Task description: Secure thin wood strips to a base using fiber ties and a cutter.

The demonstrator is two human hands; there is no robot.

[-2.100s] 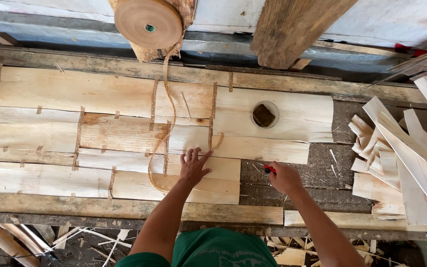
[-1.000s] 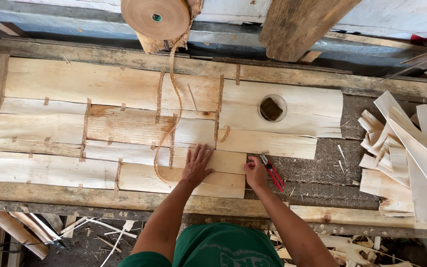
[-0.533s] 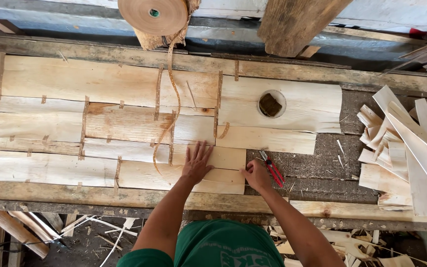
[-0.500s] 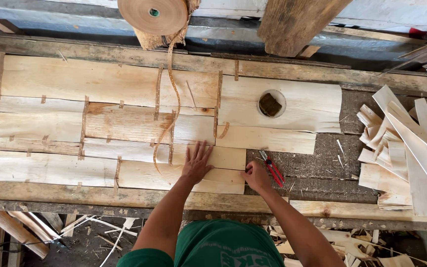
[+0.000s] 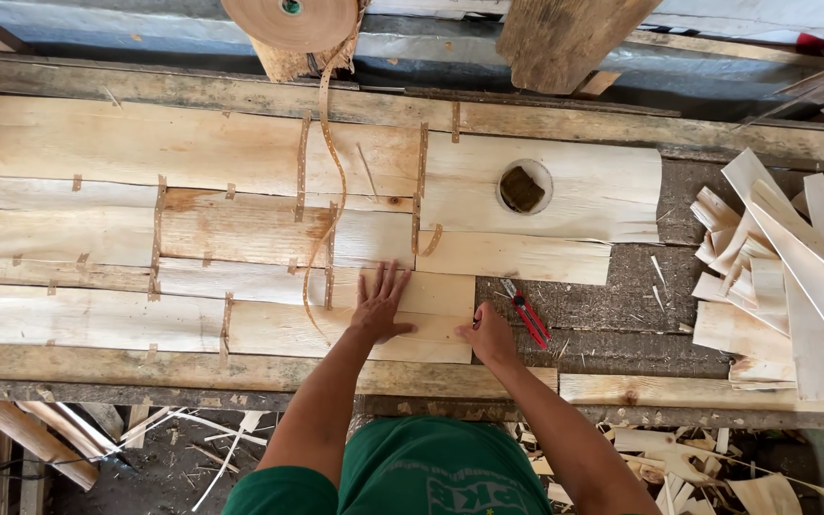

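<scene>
Many thin wood veneer sheets [image 5: 240,238] lie pieced together on our desk [image 5: 240,367], joined by short strips of brown tape, and they serve as our landmark. At the far edge above the sheets hangs the tape roll [image 5: 290,19], its loose tape strand [image 5: 336,172] trailing down across the sheets toward us. Well to the right of the sheets sits a loose pile of veneer offcuts [image 5: 793,277]. In the upper right part of the sheets there is a round knot hole [image 5: 524,187].

Our left hand [image 5: 381,305] rests flat on the sheets' near right corner, fingers spread apart and pressing on the wood, holding nothing. Our right hand [image 5: 486,334] sits at the right edge of that same corner piece, fingers curled together against the edge; we cannot tell whether they pinch it. Just right of the sheets, beside our right hand, lie red-handled scissors [image 5: 525,313] on the bare desk.
</scene>
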